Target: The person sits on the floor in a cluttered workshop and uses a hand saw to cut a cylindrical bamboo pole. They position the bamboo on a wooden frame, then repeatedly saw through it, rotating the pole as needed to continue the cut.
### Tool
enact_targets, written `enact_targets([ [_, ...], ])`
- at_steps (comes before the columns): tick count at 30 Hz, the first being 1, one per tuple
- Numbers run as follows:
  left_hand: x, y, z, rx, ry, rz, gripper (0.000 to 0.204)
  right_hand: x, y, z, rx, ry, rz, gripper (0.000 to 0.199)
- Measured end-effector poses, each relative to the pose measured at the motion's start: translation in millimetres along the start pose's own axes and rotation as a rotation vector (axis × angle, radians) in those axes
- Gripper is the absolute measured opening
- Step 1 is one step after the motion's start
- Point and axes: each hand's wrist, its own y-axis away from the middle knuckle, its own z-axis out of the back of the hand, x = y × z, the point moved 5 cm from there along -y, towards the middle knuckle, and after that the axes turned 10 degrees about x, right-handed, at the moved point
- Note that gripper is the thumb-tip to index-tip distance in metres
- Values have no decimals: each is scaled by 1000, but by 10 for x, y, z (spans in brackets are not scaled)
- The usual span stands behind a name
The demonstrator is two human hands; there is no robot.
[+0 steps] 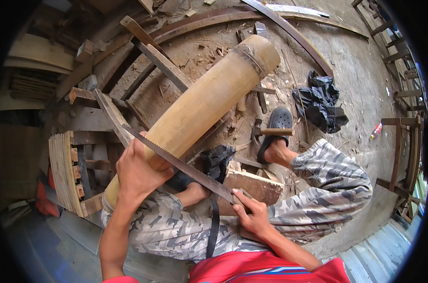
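Note:
A thick, pale yellow bamboo pole (204, 101) slants from the lower left up to the right, with a ringed node near its far end. My left hand (140, 170) is wrapped round its near part, the fingers partly hidden behind it. The handle of a handsaw is in the closed fingers of my right hand (252, 213). The long, dark handsaw blade (188, 168) crosses over the bamboo just beside my left hand, its tip at the far left. Whether its teeth are in a cut cannot be made out.
Wooden frame pieces (164, 66) lie under and beyond the bamboo. A hammer (276, 132) rests against my shoe (281, 120). Right of it lies black plastic (321, 101). A wooden block (254, 185) is near my knees, slatted wood (65, 172) at left, a wooden stool (402, 155) at right.

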Motion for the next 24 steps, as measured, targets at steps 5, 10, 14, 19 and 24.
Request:
enact_targets([
  [5, 47, -19, -46, -100, -7, -139, 86, 443, -714, -273, 31, -71, 47, 48],
  [10, 4, -10, -5, -67, 14, -129, 80, 335, -566, -224, 22, -96, 18, 47],
  [14, 12, 18, 12, -27, 13, -55, 76, 49, -22, 17, 6, -19, -33, 46],
  [19, 24, -29, -16, -60, 12, -125, 79, 498, -648, -213, 74, -113, -71, 45],
  [24, 6, -19, -14, -54, -14, -120, 80, 388, -482, -196, 19, -122, -49, 45],
])
